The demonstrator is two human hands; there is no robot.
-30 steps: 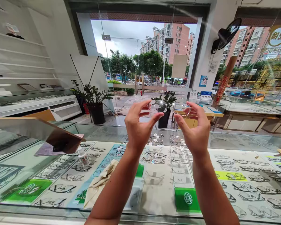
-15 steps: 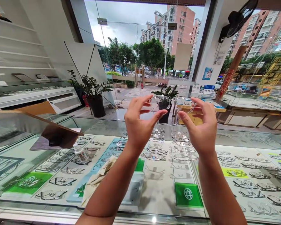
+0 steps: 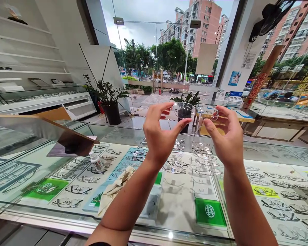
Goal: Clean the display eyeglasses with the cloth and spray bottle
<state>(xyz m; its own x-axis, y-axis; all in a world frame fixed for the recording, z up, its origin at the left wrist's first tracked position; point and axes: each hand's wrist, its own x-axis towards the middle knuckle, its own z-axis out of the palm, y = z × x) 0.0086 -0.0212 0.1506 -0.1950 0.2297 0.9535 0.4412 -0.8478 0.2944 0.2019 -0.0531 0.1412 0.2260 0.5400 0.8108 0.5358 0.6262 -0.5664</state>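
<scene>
Thin-rimmed clear eyeglasses [image 3: 185,108] stay pinched at either side between the left hand [image 3: 161,135] and right hand [image 3: 227,140], raised above the glass display counter [image 3: 176,212]; they now tilt differently, the left lens looking rounder, the two-handed hold unchanged.

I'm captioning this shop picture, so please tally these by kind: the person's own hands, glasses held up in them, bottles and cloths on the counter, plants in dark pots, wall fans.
Hands: 2 (left hand, right hand)
Held glasses: 1
White bottle: 1
Beige cloth: 1
Potted plants: 2 (left plant, middle plant)
Wall fan: 1
Total: 8
</scene>
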